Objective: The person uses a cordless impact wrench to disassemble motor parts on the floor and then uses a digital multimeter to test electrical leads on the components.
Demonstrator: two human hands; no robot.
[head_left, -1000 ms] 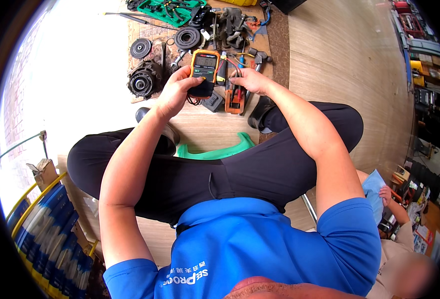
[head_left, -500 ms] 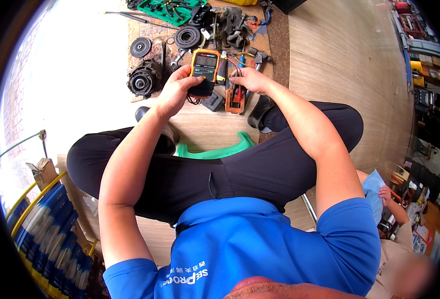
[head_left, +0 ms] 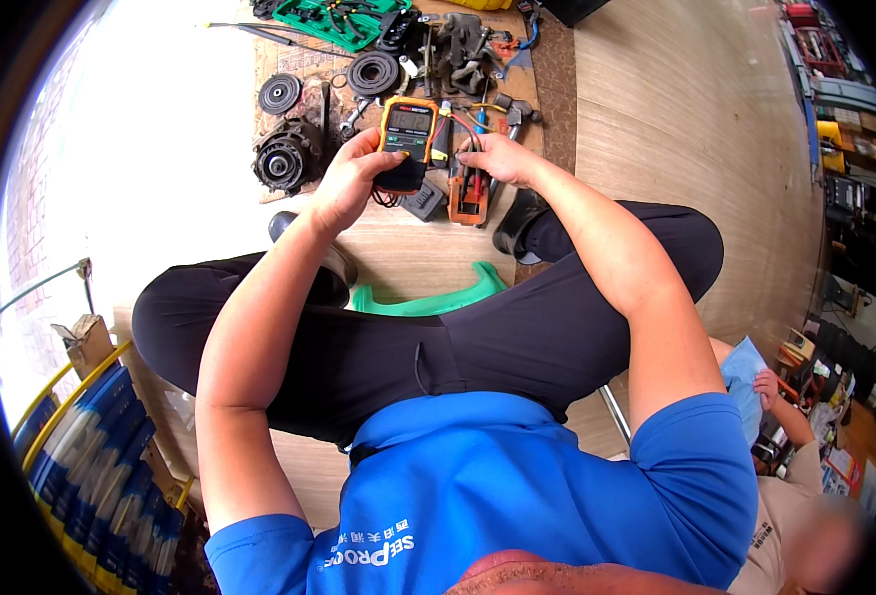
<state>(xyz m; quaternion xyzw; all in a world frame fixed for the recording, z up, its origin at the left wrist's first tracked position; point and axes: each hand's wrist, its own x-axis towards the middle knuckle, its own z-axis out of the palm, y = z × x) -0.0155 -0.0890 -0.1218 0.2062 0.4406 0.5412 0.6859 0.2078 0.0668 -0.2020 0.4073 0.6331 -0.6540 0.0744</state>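
My left hand [head_left: 357,174] grips an orange-and-black handheld meter [head_left: 408,134] with a lit screen, thumb on its lower front. My right hand [head_left: 498,159] is closed on the red and black test leads [head_left: 475,175] just right of the meter, above an orange tool or holder [head_left: 467,208]. A grey block, perhaps a battery or charger [head_left: 421,205], lies beneath. Around them on a worn board [head_left: 517,84] are a pulley assembly [head_left: 287,159], two black rings [head_left: 373,74], a wrench [head_left: 356,119] and a hammer-like tool [head_left: 517,116].
A green tool case [head_left: 339,22] is at the back. A green plastic piece [head_left: 428,302] lies between my legs. A yellow rack [head_left: 71,382] stands lower left, crowded shelves [head_left: 845,139] at right. A co-worker's hand [head_left: 766,387] holds a blue sheet [head_left: 743,372] at lower right.
The reading on the meter's screen has changed. The co-worker at lower right has shifted slightly. My hands have barely moved.
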